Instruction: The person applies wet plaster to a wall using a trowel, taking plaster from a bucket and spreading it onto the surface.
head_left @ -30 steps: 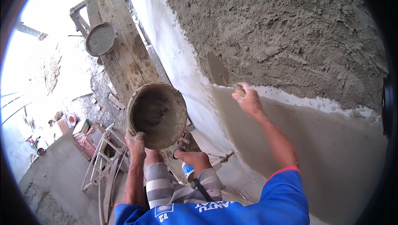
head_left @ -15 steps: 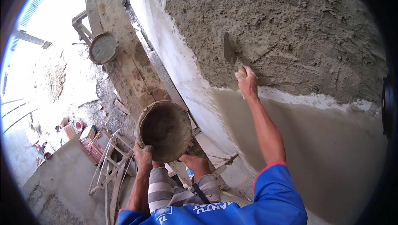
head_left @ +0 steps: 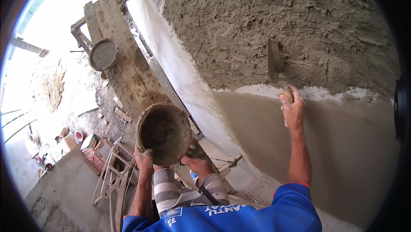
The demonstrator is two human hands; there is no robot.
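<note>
My left hand (head_left: 144, 158) grips the near left rim of a round, mortar-caked bucket (head_left: 160, 134), thumb over the edge and the other fingers hidden beneath. Grey mortar residue coats its inside. My right hand (head_left: 293, 106) is closed around the wooden handle of a trowel (head_left: 276, 61). The trowel's pointed metal blade lies against the rough, wet mortar on the wall (head_left: 239, 26), close above the band's lower edge. Below that edge the wall (head_left: 265, 125) is smooth and grey.
Long wooden planks (head_left: 132, 69) form a raised platform along the wall. A second round pan of mortar (head_left: 103, 55) stands at their far left edge. A wooden frame (head_left: 113, 174), stacked reddish tiles (head_left: 96, 155) and a sand heap (head_left: 53, 88) are lower left.
My right hand has carried the trowel right and slightly down across the wall. The bucket in my left hand has shifted slightly left.
</note>
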